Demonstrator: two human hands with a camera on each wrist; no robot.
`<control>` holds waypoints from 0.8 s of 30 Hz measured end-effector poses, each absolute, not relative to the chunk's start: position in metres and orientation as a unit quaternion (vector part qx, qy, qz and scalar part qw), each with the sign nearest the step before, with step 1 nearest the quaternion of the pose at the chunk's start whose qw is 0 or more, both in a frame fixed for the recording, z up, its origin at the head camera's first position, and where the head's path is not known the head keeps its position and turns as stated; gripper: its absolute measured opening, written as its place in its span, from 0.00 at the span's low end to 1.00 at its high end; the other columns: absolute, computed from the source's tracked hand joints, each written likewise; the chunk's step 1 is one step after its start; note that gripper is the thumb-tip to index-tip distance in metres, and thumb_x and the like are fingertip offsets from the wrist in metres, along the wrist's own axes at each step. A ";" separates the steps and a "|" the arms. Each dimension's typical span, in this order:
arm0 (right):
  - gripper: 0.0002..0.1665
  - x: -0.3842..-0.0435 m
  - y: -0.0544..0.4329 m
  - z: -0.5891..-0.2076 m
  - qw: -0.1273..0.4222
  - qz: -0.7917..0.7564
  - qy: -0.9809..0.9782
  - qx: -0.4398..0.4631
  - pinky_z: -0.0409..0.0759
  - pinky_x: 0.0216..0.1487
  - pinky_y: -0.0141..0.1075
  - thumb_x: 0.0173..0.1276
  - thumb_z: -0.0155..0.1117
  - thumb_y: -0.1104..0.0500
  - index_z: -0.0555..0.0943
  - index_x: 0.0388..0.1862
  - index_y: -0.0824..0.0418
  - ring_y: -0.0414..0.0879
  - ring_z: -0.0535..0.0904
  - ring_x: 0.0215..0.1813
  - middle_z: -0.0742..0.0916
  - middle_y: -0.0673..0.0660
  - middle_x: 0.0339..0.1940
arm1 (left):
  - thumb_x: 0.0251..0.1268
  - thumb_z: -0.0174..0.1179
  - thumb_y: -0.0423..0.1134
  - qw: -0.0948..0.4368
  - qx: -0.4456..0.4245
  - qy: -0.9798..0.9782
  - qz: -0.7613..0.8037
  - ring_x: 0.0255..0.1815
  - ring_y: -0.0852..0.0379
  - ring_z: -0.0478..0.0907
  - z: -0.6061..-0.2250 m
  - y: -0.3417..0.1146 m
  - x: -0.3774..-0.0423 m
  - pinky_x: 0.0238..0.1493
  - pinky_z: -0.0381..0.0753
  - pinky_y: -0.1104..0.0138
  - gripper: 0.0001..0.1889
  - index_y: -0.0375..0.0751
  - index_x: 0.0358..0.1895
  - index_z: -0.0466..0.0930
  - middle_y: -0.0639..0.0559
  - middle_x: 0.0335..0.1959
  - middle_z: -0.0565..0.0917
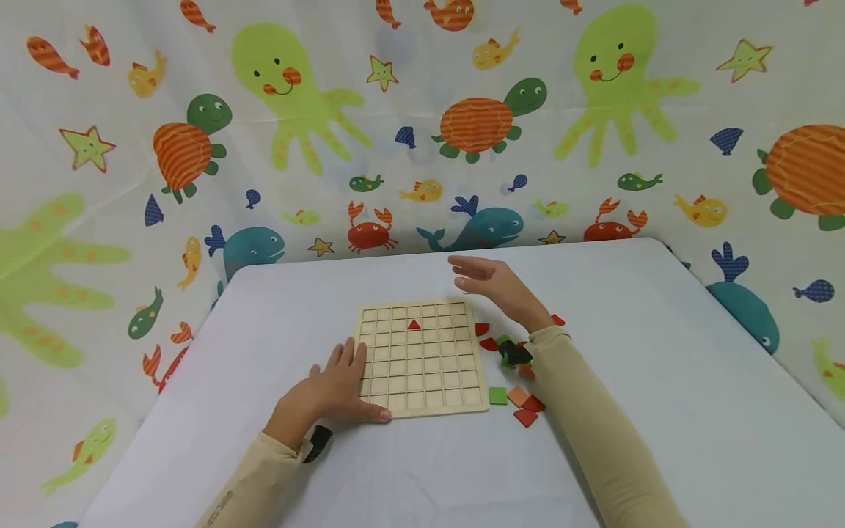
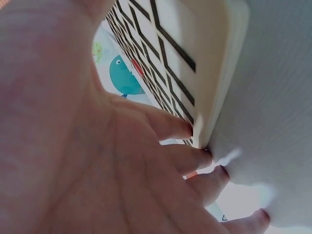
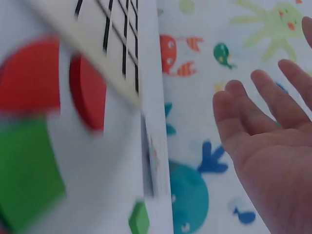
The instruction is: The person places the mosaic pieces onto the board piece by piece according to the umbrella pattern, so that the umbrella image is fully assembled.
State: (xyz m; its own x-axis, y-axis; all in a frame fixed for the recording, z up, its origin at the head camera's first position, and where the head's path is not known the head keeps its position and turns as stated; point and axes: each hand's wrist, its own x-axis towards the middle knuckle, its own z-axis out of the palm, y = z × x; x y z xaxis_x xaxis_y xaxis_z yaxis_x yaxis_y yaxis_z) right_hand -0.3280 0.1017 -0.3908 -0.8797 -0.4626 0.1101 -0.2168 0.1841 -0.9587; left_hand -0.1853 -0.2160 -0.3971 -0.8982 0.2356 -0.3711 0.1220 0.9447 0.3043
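Note:
A pale wooden grid board (image 1: 422,414) lies on the white table, with a small red triangle (image 1: 414,325) on one of its upper squares. My left hand (image 1: 333,389) rests at the board's lower left side, thumb on the near edge and fingers along the left edge. In the left wrist view its fingertips (image 2: 204,155) touch the board's rim and the tabletop. Above the table, past the board's far right corner, my right hand (image 1: 495,286) is raised. Its fingers are loosely extended, and nothing shows in it in the right wrist view.
Right of the board lie several loose flat pieces: a green square (image 1: 498,396), an orange piece (image 1: 518,397), a red piece (image 1: 525,418) and others. Some are partly hidden by the right forearm (image 1: 594,418). A sea-animal curtain (image 1: 409,66) hangs behind the table.

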 end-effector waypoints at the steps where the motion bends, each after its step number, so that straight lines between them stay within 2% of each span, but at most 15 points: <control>1: 0.34 -0.328 0.109 -0.391 0.099 -0.594 0.768 -0.217 0.61 0.79 0.62 0.80 0.68 0.51 0.73 0.81 0.54 0.53 0.72 0.79 0.76 0.57 0.80 | 0.53 0.79 0.67 0.206 0.092 0.964 0.138 0.85 0.25 0.40 -0.397 -0.216 -0.185 0.74 0.48 0.25 0.72 0.26 0.85 0.45 0.25 0.86 0.42; 6: 0.34 -0.329 0.147 -0.389 0.080 -0.576 0.793 -0.181 0.59 0.79 0.65 0.81 0.67 0.53 0.73 0.82 0.58 0.59 0.69 0.81 0.74 0.61 0.81 | 0.54 0.78 0.67 0.208 0.093 0.963 0.143 0.85 0.25 0.40 -0.397 -0.217 -0.184 0.74 0.48 0.25 0.71 0.25 0.85 0.44 0.25 0.86 0.41; 10: 0.33 -0.329 0.175 -0.385 0.084 -0.542 0.820 -0.163 0.60 0.79 0.64 0.81 0.66 0.53 0.73 0.80 0.60 0.60 0.70 0.79 0.75 0.60 0.80 | 0.54 0.78 0.67 0.210 0.090 0.963 0.145 0.86 0.25 0.39 -0.398 -0.216 -0.183 0.74 0.48 0.24 0.71 0.25 0.85 0.43 0.25 0.86 0.41; 14: 0.33 -0.323 0.204 -0.381 0.108 -0.484 0.854 -0.157 0.66 0.75 0.64 0.80 0.67 0.53 0.75 0.79 0.61 0.62 0.73 0.77 0.77 0.63 0.78 | 0.54 0.79 0.67 0.206 0.092 0.963 0.147 0.86 0.25 0.39 -0.400 -0.214 -0.184 0.74 0.48 0.24 0.72 0.26 0.85 0.43 0.25 0.86 0.41; 18: 0.31 -0.313 0.233 -0.385 0.141 -0.440 0.874 -0.151 0.72 0.72 0.63 0.80 0.65 0.58 0.74 0.78 0.65 0.65 0.74 0.72 0.78 0.68 0.74 | 0.54 0.78 0.68 0.209 0.094 0.963 0.144 0.85 0.25 0.39 -0.401 -0.214 -0.185 0.74 0.48 0.24 0.72 0.26 0.85 0.42 0.24 0.86 0.41; 24: 0.29 -0.308 0.258 -0.401 0.176 -0.418 0.882 -0.128 0.73 0.68 0.56 0.78 0.67 0.59 0.77 0.73 0.67 0.62 0.73 0.66 0.80 0.69 0.67 | 0.53 0.78 0.69 0.209 0.093 0.963 0.139 0.86 0.25 0.39 -0.401 -0.216 -0.186 0.74 0.47 0.25 0.73 0.26 0.85 0.42 0.24 0.86 0.40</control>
State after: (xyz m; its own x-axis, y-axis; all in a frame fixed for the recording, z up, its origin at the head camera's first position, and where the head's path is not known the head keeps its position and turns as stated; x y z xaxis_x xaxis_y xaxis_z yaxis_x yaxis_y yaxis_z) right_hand -0.3077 0.2577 -0.4008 -0.9055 -0.3724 -0.2036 -0.0783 0.6181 -0.7822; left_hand -0.1863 -0.2159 -0.4012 -0.8954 0.2377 -0.3765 0.1212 0.9438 0.3076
